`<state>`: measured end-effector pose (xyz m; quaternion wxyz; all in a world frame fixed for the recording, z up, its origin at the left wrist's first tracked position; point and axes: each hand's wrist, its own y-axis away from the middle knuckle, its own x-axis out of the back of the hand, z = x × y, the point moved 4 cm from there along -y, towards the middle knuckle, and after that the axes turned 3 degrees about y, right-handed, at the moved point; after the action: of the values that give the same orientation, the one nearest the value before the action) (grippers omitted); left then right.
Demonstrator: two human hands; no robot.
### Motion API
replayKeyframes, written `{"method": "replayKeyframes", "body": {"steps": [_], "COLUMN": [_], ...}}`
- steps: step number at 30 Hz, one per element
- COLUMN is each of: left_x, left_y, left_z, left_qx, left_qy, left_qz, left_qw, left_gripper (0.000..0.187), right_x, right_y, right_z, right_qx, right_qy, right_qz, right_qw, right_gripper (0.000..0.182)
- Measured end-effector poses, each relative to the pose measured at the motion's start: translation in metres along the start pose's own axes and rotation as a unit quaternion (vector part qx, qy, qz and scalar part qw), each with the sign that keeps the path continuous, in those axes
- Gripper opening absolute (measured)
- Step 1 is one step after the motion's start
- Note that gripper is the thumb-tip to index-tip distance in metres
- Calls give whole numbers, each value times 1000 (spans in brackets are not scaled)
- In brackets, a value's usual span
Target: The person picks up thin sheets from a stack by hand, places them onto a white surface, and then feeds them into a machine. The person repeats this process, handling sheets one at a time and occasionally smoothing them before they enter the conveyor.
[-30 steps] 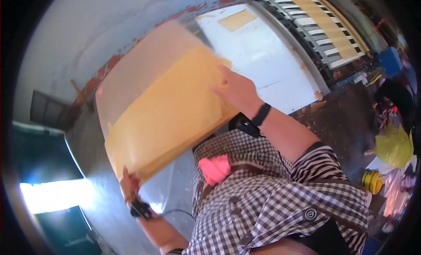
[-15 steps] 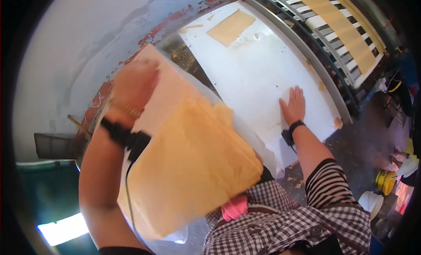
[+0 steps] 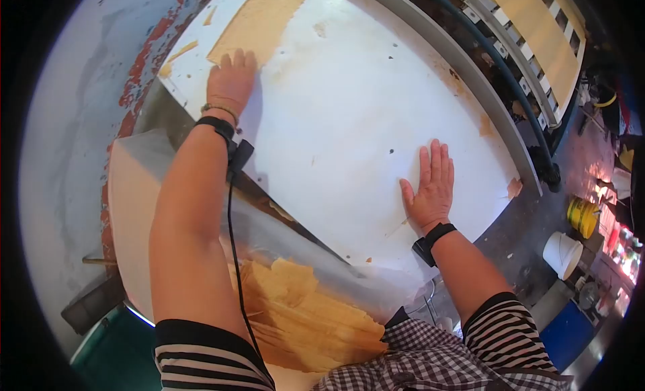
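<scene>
A white board (image 3: 322, 129) slopes across the middle of the view. My left hand (image 3: 232, 82) reaches to its far left part, fingers extended over the near edge of a thin tan sheet (image 3: 259, 21); whether it grips the sheet I cannot tell. Flat on the board's right part rests my right hand (image 3: 431, 186), its fingers spread and holding nothing. Below my left forearm lies a stack of crinkled yellow-orange sheets (image 3: 302, 317), beside translucent plastic film (image 3: 282, 236).
A slatted rack (image 3: 531, 68) with tan sheets stands at upper right, behind a metal rail. A yellow bucket (image 3: 582, 216), a white bucket (image 3: 562, 254) and a blue container (image 3: 568, 328) are at right. A peeling wall (image 3: 74, 156) borders the left.
My left hand has moved from above the yellow sheets up to the tan sheet on the board. The view has shifted towards the board. My right hand remains on the board.
</scene>
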<state>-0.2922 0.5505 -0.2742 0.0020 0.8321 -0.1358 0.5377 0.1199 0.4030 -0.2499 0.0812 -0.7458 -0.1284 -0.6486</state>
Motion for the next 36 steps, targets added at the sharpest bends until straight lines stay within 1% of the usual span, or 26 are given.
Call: {"method": "replayKeyframes", "body": {"steps": [1, 2, 5, 6, 9, 11, 13, 15, 17, 18, 19, 20, 21, 23, 25, 26, 27, 29, 31, 33, 34, 35, 36], "left_x": [5, 9, 48, 61, 132, 168, 248, 305, 360, 378, 396, 408, 420, 421, 400, 377, 345, 270, 209, 177, 180, 185, 204], "left_y": [-2, -5, -6, -5, 3, 5, 46, 83, 122, 151, 180, 206, 233, 305, 387, 424, 458, 514, 550, 576, 575, 566, 551], "left_z": [-12, -23, -46, -52, -62, -74, -91, -114, -128, -128, -127, -118, -107, -92, -83, -74, -62, -45, -36, -35, -37, -42, -23], "left_qx": [8, 6, 78, 86, 93, 35, 63, 93, 180, 228, 276, 307, 337, 365, 420, 449, 476, 521, 559, 664, 698, 675, 638], "left_qy": [-8, -2, 90, 116, 224, 272, 271, 443, 490, 469, 450, 486, 520, 619, 611, 635, 658, 631, 631, 493, 409, 296, 178], "left_qz": [-4, -33, 45, 93, 164, 202, 220, 176, 191, 212, 231, 252, 272, 297, 279, 259, 237, 173, 172, -19, -109, -72, -54], "left_qw": [1000, 999, 992, 985, 956, 940, 935, 874, 832, 826, 817, 778, 737, 629, 610, 572, 533, 548, 509, 563, 577, 672, 747], "left_gripper": [31, 24, 7, 9, 10, 16, 20, 21, 23, 26, 30, 31, 33, 42, 46, 46, 46, 44, 43, 45, 46, 47, 49], "right_x": [-1, 0, 3, 3, -2, -4, -9, -16, -30, -37, -46, -45, -33, 3, -5, -23, -29, -36, -45, -43, -39, -37, -41], "right_y": [-2, -4, -4, -3, -2, -8, -14, -13, -37, -51, -61, -66, -76, -93, -90, -79, -53, -4, 39, 69, 74, 74, 85], "right_z": [-5, -8, -14, -14, -2, 13, 11, 15, 30, 37, 44, 58, 67, 74, 70, 81, 86, 96, 99, 93, 88, 81, 79], "right_qx": [8, 15, 19, 18, 12, 1, 15, 31, 48, 57, 56, 39, 43, 50, 111, 111, 125, 127, 116, 91, 79, 68, 52], "right_qy": [-8, -16, -14, -11, 4, 20, 17, 12, 33, 43, 61, 92, 102, 122, 46, -38, -41, -66, -80, -142, -162, -183, -197], "right_qz": [6, 12, 17, 17, 17, 16, 47, 67, 97, 115, 113, 115, 82, 16, -48, -41, -15, 8, 17, 27, 11, -5, -41], "right_qw": [1000, 1000, 1000, 1000, 1000, 1000, 999, 997, 994, 991, 990, 988, 990, 991, 992, 992, 991, 990, 990, 985, 984, 981, 978], "right_gripper": [81, 81, 81, 80, 79, 78, 75, 74, 73, 73, 71, 70, 67, 62, 53, 48, 46, 42, 38, 33, 32, 31, 30]}}
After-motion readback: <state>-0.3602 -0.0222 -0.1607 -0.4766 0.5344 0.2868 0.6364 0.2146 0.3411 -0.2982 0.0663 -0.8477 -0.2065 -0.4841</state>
